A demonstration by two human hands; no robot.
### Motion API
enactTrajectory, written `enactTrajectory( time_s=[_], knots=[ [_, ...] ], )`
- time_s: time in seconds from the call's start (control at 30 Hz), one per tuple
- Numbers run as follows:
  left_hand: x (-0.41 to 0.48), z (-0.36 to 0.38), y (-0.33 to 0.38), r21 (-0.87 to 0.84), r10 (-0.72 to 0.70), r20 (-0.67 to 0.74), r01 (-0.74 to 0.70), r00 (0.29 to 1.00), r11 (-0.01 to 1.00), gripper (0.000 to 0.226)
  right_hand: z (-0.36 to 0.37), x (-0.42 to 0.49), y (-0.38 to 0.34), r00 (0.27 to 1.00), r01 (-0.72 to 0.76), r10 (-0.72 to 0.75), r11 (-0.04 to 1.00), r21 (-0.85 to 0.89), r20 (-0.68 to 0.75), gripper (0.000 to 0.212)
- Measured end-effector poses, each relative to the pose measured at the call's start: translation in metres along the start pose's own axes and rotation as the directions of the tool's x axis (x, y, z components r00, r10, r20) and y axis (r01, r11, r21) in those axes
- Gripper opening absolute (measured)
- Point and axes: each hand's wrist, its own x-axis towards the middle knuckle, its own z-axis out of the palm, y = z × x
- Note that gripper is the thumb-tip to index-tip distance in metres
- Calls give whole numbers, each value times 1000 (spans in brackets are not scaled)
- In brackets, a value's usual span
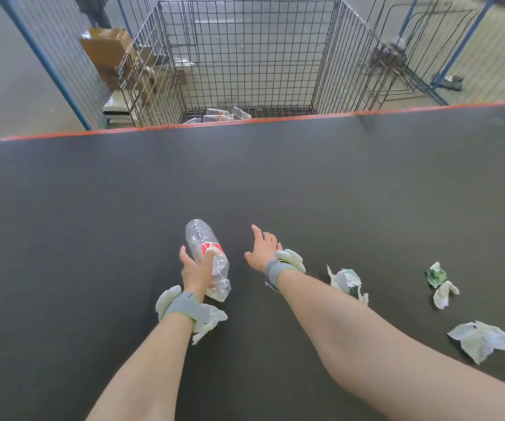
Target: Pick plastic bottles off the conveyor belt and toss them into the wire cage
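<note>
A clear plastic bottle (205, 250) with a red and white label is held by my left hand (195, 270) over the dark conveyor belt (245, 177), its base pointing away from me. Fingers and thumb of that hand curl round the bottle's middle. My right hand (262, 249) hovers just right of the bottle with fingers spread and nothing in it. Beyond the belt's orange far edge stands the wire cage (245, 62), with several clear bottles (217, 114) lying on its floor.
Crumpled paper scraps lie on the belt to the right: a white and green one (347, 281), a green and white one (439, 282) and a flat white piece (483, 340). Left of the cage stands a cardboard box (108, 47); blue-framed mesh panels flank the cage.
</note>
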Motion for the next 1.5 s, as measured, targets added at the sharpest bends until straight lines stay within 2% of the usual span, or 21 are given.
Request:
enactTrajectory(
  time_s=[0.07, 0.13, 0.2, 0.23, 0.3, 0.37, 0.47, 0.53, 0.6, 0.7, 0.83, 0.97, 1.03, 1.13, 1.2, 1.3, 1.37, 1.47, 1.5],
  knots=[
    [6, 11, 1, 33, -38, 37, 37, 999, 999, 72, -14, 16, -4, 999, -24, 27, 997, 71, -38, 73],
    [16, 23, 24, -7, -30, 59, 30, 998, 1000, 61, -31, 29, -7, 994, -47, 58, 993, 111, -97, 71],
    [43, 29, 82, -194, 2, 88, 15, 996, 981, 57, -51, 41, -11, 988, -59, 78, 988, 142, -133, 69],
    [62, 27, 122, -341, 47, 162, 11, 986, 940, 61, -63, 49, -16, 983, -58, 86, 984, 169, -160, 69],
    [90, 22, 201, -564, 223, 333, 4, 916, 825, 78, -85, 67, -26, 970, -45, 99, 971, 234, -223, 69],
    [102, 8, 246, -599, 255, 402, 42, 879, 799, 94, -105, 80, -43, 967, 15, 60, 957, 288, -248, 69],
    [94, 7, 238, -423, 220, 442, -15, 870, 906, 104, -116, 89, -60, 973, 58, 12, 953, 297, -231, 69],
    [91, 13, 209, -154, 137, 397, -81, 908, 985, 100, -112, 90, -63, 981, 46, 10, 958, 282, -192, 71],
    [96, 12, 178, 145, 37, 338, -91, 941, 985, 94, -101, 88, -62, 991, 26, 11, 962, 272, -136, 73],
    [94, 4, 140, 472, -39, 347, -139, 937, 871, 87, -82, 83, -58, 997, 9, 6, 976, 217, -72, 76],
    [76, -7, 87, 719, -48, 312, -203, 949, 665, 85, -62, 68, -54, 999, -5, 0, 994, 105, 46, 81],
    [69, -27, 45, 876, 51, 298, -294, 953, 381, 83, -41, 41, -47, 990, -18, 6, 996, 87, 141, 82],
    [60, -43, 28, 891, 43, 307, -302, 951, 339, 82, -26, 18, -42, 982, -2, -16, 995, 97, 189, 84],
    [45, -60, 9, 879, 38, 265, -257, 964, 401, 77, -5, -12, -31, 964, 16, -47, 993, 120, 261, 94],
    [30, -71, -8, 898, 43, 215, -215, 976, 384, 74, 9, -33, -24, 944, 36, -69, 994, 106, 322, 100],
    [10, -86, -37, 916, 73, 133, -151, 988, 372, 79, 35, -53, -21, 932, 85, -115, 991, 101, 343, 103],
    [-4, -89, -56, 865, 98, 105, -140, 990, 482, 82, 52, -64, -21, 936, 118, -147, 987, 107, 321, 100],
    [-11, -86, -64, 635, 150, 8, -121, 989, 763, 69, 66, -72, -24, 970, 160, -166, 986, 46, 179, 92],
    [-12, -86, -64, 572, 146, -37, -99, 989, 814, 65, 68, -75, -26, 976, 172, -174, 985, 22, 131, 89]
  ],
)
